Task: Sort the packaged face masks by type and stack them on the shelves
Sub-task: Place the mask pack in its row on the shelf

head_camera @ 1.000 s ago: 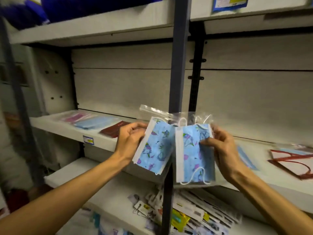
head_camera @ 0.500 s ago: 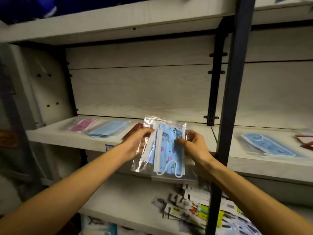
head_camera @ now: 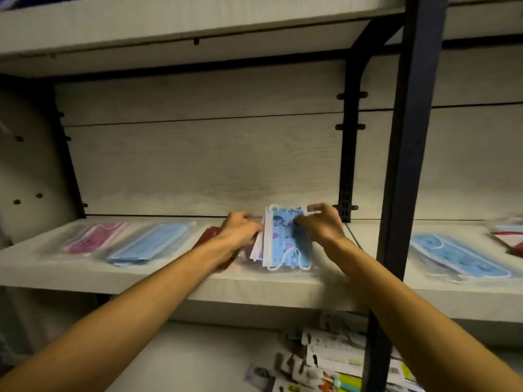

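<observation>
Head view. Item: printed blue mask packets (head_camera: 285,244), a small bundle in clear wrap, standing on edge on the middle shelf (head_camera: 169,281), just right of a dark red packet (head_camera: 208,236). Bundle is being held upright between both hands, probably so the packets square up before lying flat as their own pile, apart from the other types.

Left hand (head_camera: 240,230): pressing against the bundle's left side, fingers bent toward it; the fingertips are hidden behind the packets, so how far they are wrapping round cannot be told.

Right hand (head_camera: 322,226): fingers curled, pinching the bundle's top right corner and front face.

Sorted stock lying flat on the same shelf: pink mask packet (head_camera: 93,240) at far left, plain blue mask packet (head_camera: 150,244) beside it. Patterned blue packet (head_camera: 458,257) lying in the next bay, beyond the black upright (head_camera: 407,165). Loose carded packets (head_camera: 334,363) lying on the shelf below.
</observation>
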